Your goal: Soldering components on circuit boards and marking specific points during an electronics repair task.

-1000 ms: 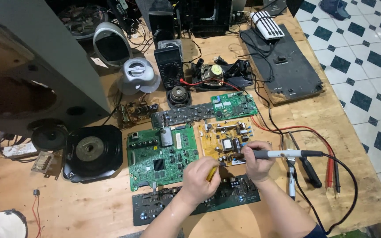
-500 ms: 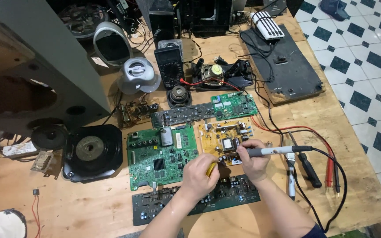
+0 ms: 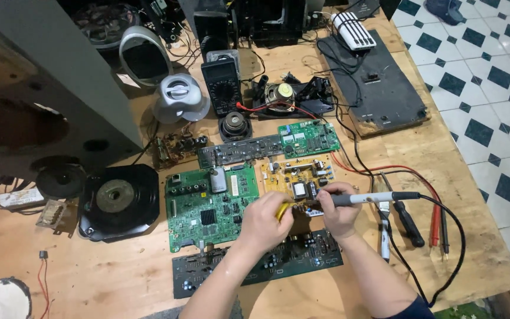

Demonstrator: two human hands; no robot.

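Observation:
My right hand (image 3: 337,208) grips a soldering iron (image 3: 373,197) with a grey shaft and black cord, its tip pointing left at the near edge of a yellow circuit board (image 3: 293,174). My left hand (image 3: 264,221) is closed around a small yellow-handled tool (image 3: 283,210) held against the same edge of that board. A large green circuit board (image 3: 205,204) lies just left of my hands. A long dark circuit board (image 3: 302,257) lies under my wrists near the table's front.
A wooden workbench (image 3: 119,277) carries a black multimeter (image 3: 222,86), small speakers (image 3: 234,125), another green board (image 3: 308,137), a grey strip board (image 3: 237,150), a black round speaker driver (image 3: 116,198), a big grey speaker cabinet (image 3: 36,77), red and black probes (image 3: 435,224), a screwdriver (image 3: 408,221) and a black panel (image 3: 379,88).
Both hands stay over the yellow board's near edge; the soldering iron has tilted slightly and its tip has shifted a little left toward my left hand.

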